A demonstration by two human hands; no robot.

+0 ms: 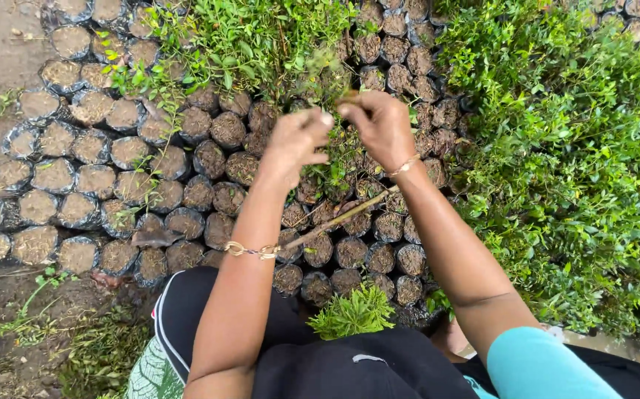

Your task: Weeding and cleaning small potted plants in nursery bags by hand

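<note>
Hands: my left hand (295, 142) and right hand (379, 125), fingers pinched on a seedling stem (334, 151) above soil-filled nursery bags (187, 222); I judge hard pulling could snap it.

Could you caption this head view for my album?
Two hands, left hand and right hand, work a sprig above soil-filled nursery bags.

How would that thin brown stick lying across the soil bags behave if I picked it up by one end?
The stick looks slim and straight, so probably light and fairly stiff, maybe whippy at the tip. It rests loosely across the soil bags near the left hand, so it should lift freely.
</note>
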